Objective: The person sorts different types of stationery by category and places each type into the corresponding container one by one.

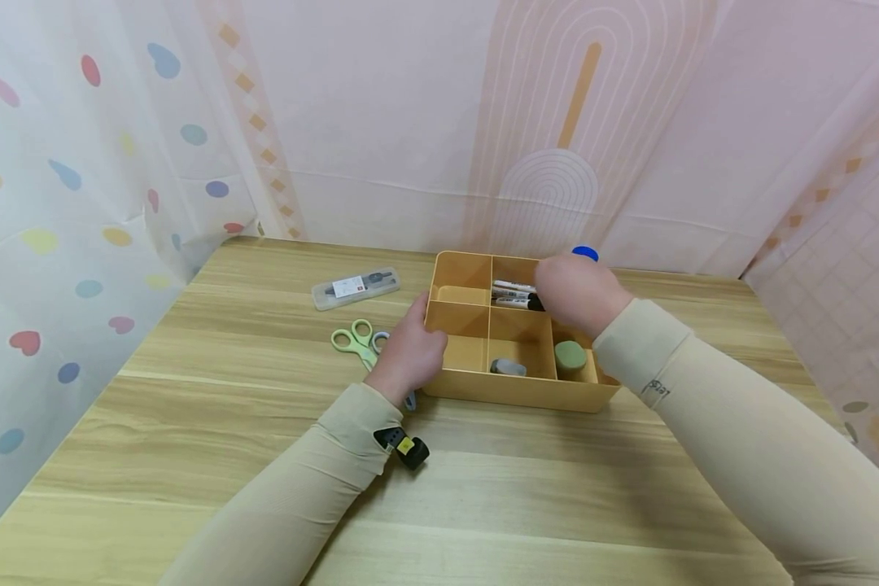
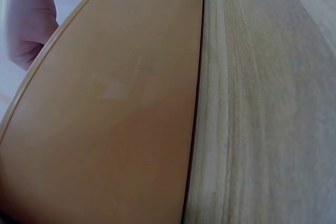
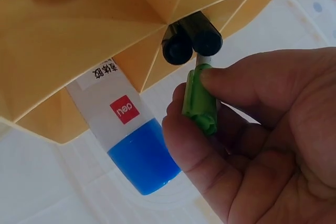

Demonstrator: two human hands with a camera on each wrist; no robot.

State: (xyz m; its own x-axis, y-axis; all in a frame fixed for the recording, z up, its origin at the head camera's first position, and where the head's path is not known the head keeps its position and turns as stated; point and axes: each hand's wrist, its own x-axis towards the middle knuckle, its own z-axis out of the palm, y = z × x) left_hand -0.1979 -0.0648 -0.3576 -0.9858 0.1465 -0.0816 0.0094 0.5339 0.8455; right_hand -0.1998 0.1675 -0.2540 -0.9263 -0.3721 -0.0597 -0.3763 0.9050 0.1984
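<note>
My left hand (image 1: 410,354) grips the orange plastic divided organiser box (image 1: 516,395) by its left wall; my right hand (image 3: 252,129) pinches a small green marker cap (image 3: 199,99) over its far compartment. I judge it best to keep the box braced and lower the cap straight beside the black markers (image 3: 190,40).

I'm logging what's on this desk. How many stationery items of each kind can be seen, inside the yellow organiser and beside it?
Markers in the yellow plastic divided organiser, counting the green-capped one the right hand pinches: 3
Blue-capped glue bottle: 1
Green-handled scissors: 1
Clear plastic pen case: 1
Green round item: 1
Grey item: 1
Total: 8
</note>
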